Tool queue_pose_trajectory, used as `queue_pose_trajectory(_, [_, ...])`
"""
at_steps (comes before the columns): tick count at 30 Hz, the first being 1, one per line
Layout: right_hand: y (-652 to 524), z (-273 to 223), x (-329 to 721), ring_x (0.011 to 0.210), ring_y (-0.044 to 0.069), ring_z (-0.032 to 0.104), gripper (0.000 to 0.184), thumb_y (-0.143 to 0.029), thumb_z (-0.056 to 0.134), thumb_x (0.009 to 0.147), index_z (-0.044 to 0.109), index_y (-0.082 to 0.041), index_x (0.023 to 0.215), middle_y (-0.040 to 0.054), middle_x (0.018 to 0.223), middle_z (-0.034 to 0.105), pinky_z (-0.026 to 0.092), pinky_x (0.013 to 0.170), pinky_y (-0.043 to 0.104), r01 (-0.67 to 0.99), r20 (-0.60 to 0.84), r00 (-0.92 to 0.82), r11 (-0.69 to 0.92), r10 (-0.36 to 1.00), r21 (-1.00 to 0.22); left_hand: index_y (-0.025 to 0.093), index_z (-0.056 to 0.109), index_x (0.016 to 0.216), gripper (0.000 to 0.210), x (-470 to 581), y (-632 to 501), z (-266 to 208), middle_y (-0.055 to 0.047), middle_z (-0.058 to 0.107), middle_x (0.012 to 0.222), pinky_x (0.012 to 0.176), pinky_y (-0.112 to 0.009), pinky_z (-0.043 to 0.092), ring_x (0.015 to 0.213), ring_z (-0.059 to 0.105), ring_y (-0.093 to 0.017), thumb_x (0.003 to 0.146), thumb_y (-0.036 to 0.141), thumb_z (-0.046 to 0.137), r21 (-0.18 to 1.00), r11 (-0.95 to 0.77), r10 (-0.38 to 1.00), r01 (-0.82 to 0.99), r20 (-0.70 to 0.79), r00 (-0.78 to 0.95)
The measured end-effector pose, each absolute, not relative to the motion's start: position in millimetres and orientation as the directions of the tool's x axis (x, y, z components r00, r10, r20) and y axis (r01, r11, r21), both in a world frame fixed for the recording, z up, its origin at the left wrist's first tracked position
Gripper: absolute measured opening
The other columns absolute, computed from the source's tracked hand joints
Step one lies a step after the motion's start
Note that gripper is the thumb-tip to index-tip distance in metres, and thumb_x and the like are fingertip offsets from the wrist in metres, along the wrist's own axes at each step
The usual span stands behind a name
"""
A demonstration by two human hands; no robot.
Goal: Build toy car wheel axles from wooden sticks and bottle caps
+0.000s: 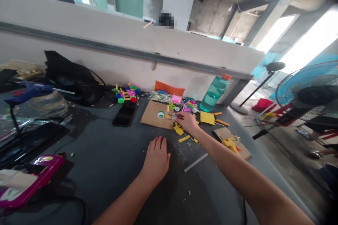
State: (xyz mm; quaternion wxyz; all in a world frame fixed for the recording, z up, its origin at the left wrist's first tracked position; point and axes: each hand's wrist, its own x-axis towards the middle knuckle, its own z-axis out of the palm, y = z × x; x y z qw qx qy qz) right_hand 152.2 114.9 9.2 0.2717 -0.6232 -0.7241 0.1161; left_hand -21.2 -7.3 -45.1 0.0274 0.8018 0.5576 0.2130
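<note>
My left hand (157, 156) lies palm down on the dark table (111, 168), fingers stretched out, holding nothing. Farther forward, my right hand (187, 122) pinches a small whitish bottle cap (174, 117) over the right edge of a cardboard piece (155, 121). The fingers partly cover that cap. On the cardboard sits a white and green cap (161, 114). Several coloured caps (172, 106) lie just behind the right hand. Yellow scraps (178, 130) are strewn below it, beside the cardboard.
A phone (125, 114) and a toy of coloured wheels (127, 94) stand to the left. A blue glue gun (29, 91) and a magenta device (34, 179) lie far left. A water bottle (213, 93), orange-handled tool (221, 123) and glue stick (195, 162) are rightward.
</note>
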Motion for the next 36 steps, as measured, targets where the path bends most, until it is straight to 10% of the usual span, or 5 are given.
queue_pose_trajectory(36, [175.1, -15.3, 120.9, 0.098, 0.021, 0.061, 0.037, -0.022, 0.065, 0.071, 0.061, -0.022, 0.108, 0.0041, 0.104, 0.067, 0.046, 0.088, 0.034, 0.792, 0.303, -0.106, 0.265, 0.947, -0.550, 0.008, 0.052, 0.125, 0.046, -22.2, -9.8, -43.1, -0.018, 0.050, 0.132, 0.102, -0.049, 0.035, 0.123, 0.043, -0.031, 0.084, 0.025, 0.043, 0.204, -0.374, 0.909, 0.905, 0.272, 0.315])
